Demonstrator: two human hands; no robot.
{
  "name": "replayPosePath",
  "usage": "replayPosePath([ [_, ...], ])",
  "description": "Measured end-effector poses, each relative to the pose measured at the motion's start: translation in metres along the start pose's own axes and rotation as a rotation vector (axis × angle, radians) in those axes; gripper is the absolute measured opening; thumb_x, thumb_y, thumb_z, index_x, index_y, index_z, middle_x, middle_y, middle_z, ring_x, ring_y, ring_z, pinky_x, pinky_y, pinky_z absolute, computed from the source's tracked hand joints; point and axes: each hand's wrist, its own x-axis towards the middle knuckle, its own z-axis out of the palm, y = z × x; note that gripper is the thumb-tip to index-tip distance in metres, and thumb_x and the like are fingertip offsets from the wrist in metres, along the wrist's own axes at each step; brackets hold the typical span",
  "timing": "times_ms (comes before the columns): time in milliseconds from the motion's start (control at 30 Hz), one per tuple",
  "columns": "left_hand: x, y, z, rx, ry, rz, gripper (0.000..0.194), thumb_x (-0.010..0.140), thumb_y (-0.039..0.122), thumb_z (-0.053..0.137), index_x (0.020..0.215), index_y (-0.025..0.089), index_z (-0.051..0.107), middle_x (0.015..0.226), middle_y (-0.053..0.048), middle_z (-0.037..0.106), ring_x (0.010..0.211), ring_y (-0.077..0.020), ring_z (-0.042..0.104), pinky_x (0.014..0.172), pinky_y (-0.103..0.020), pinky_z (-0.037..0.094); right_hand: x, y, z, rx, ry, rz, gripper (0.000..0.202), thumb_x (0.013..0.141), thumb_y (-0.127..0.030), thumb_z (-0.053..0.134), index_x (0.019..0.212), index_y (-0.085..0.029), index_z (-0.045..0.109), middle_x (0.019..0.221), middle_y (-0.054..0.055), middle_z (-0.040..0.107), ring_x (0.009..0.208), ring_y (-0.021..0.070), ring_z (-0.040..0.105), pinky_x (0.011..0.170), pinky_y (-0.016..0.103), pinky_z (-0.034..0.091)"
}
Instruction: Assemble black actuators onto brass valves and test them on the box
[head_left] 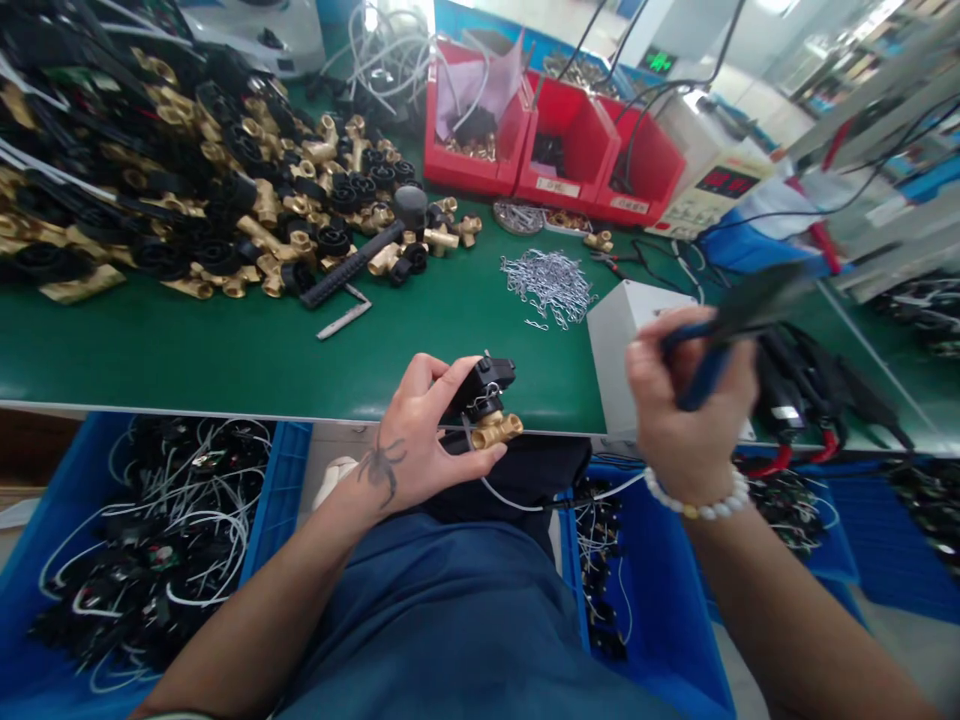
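Observation:
My left hand (427, 435) is closed around a black-capped brass valve (496, 430) at the bench's front edge. A bent metal clip (487, 393) shows at the valve's neck, and a white cable (517, 503) trails below it. Off to the right, above a grey-white box (619, 345), my right hand (690, 400) grips pliers with dark blue handles (705, 375). Their head is smeared by motion, so I cannot tell whether the jaws are apart. A heap of small wire clips (551, 285) lies on the green bench (442, 335) beyond the valve.
Brass valves with black parts (262, 200) are piled at the left, beside a black-handled hammer (360, 260) and an L-shaped metal rod (345, 312). Red bins (480, 175) and a control unit (712, 190) stand behind. Blue crates (259, 500) with cabled parts sit below the bench.

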Motion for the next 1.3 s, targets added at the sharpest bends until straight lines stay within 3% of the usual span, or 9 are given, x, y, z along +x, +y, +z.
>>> replayPosePath([
  [100, -0.001, -0.001, 0.0, 0.009, 0.008, 0.006, 0.069, 0.075, 0.035, 0.08, 0.137, 0.017, 0.056, 0.105, -0.005, 0.049, 0.096, -0.0202, 0.057, 0.087, -0.037, 0.058, -0.001, 0.001, 0.0, -0.104, -0.577, -0.042, 0.014, 0.086, -0.015, 0.054, 0.097, -0.022, 0.059, 0.075, 0.001, 0.057, 0.063, 0.0155, 0.054, 0.056, 0.027, 0.043],
  [133, -0.001, -0.002, 0.0, 0.009, 0.009, 0.003, 0.069, 0.075, 0.035, 0.079, 0.137, 0.017, 0.056, 0.105, -0.005, 0.049, 0.095, -0.02, 0.057, 0.086, -0.036, 0.058, -0.001, 0.002, 0.0, -0.128, -0.615, -0.037, 0.014, 0.086, -0.015, 0.055, 0.097, -0.022, 0.06, 0.077, 0.002, 0.059, 0.065, 0.0163, 0.056, 0.058, 0.028, 0.044],
  [233, -0.001, -0.002, 0.001, 0.007, 0.008, 0.005, 0.068, 0.077, 0.034, 0.078, 0.138, 0.017, 0.055, 0.105, -0.005, 0.049, 0.094, -0.0192, 0.057, 0.085, -0.035, 0.058, -0.001, 0.005, -0.001, -0.108, -0.135, 0.018, 0.012, 0.093, -0.023, 0.054, 0.104, -0.024, 0.059, 0.088, 0.004, 0.06, 0.074, 0.0179, 0.059, 0.068, 0.032, 0.048],
  [300, 0.0, -0.001, 0.001, 0.01, 0.002, 0.011, 0.068, 0.076, 0.034, 0.078, 0.138, 0.017, 0.055, 0.105, -0.005, 0.049, 0.094, -0.0195, 0.057, 0.087, -0.036, 0.058, -0.003, 0.005, 0.0, -0.093, 0.003, 0.047, 0.015, 0.097, -0.025, 0.048, 0.109, -0.024, 0.057, 0.093, 0.005, 0.059, 0.076, 0.0181, 0.058, 0.07, 0.033, 0.049],
  [467, 0.0, -0.001, 0.001, 0.012, 0.006, 0.007, 0.069, 0.074, 0.035, 0.08, 0.137, 0.02, 0.055, 0.105, -0.005, 0.049, 0.095, -0.0204, 0.057, 0.085, -0.037, 0.059, -0.005, 0.001, 0.001, -0.099, -0.593, 0.006, 0.016, 0.083, -0.014, 0.058, 0.096, -0.022, 0.061, 0.08, 0.002, 0.062, 0.065, 0.0154, 0.057, 0.06, 0.028, 0.046],
  [633, 0.0, -0.001, 0.001, 0.01, 0.008, 0.026, 0.067, 0.076, 0.034, 0.079, 0.137, 0.018, 0.055, 0.105, -0.005, 0.049, 0.094, -0.0198, 0.057, 0.088, -0.037, 0.059, -0.008, -0.004, 0.002, 0.012, 0.025, 0.099, 0.009, 0.092, -0.02, 0.055, 0.1, -0.024, 0.056, 0.087, 0.002, 0.059, 0.069, 0.0149, 0.055, 0.065, 0.03, 0.048],
  [800, 0.001, -0.001, 0.001, 0.031, 0.006, 0.032, 0.07, 0.075, 0.035, 0.08, 0.138, 0.016, 0.055, 0.106, -0.006, 0.05, 0.095, -0.0207, 0.057, 0.087, -0.039, 0.059, -0.009, -0.005, 0.004, -0.103, -0.603, 0.074, 0.018, 0.08, -0.009, 0.055, 0.093, -0.021, 0.058, 0.081, 0.003, 0.061, 0.066, 0.0155, 0.055, 0.061, 0.029, 0.043],
  [933, 0.001, 0.0, 0.003, 0.02, -0.013, 0.01, 0.069, 0.077, 0.034, 0.078, 0.139, 0.019, 0.054, 0.108, -0.006, 0.05, 0.099, -0.0219, 0.059, 0.093, -0.042, 0.059, -0.003, -0.011, 0.006, 0.054, -0.38, 0.128, 0.011, 0.093, -0.02, 0.058, 0.104, -0.02, 0.057, 0.09, 0.003, 0.062, 0.077, 0.0157, 0.059, 0.071, 0.028, 0.048],
  [1300, 0.004, 0.005, 0.001, 0.042, -0.03, 0.06, 0.065, 0.073, 0.029, 0.081, 0.132, 0.022, 0.055, 0.111, -0.008, 0.056, 0.106, -0.0275, 0.061, 0.09, -0.047, 0.059, -0.001, -0.024, 0.033, 0.228, -0.523, -0.154, 0.019, 0.098, -0.011, 0.05, 0.11, -0.019, 0.062, 0.101, 0.006, 0.063, 0.094, 0.0163, 0.062, 0.085, 0.028, 0.052],
])
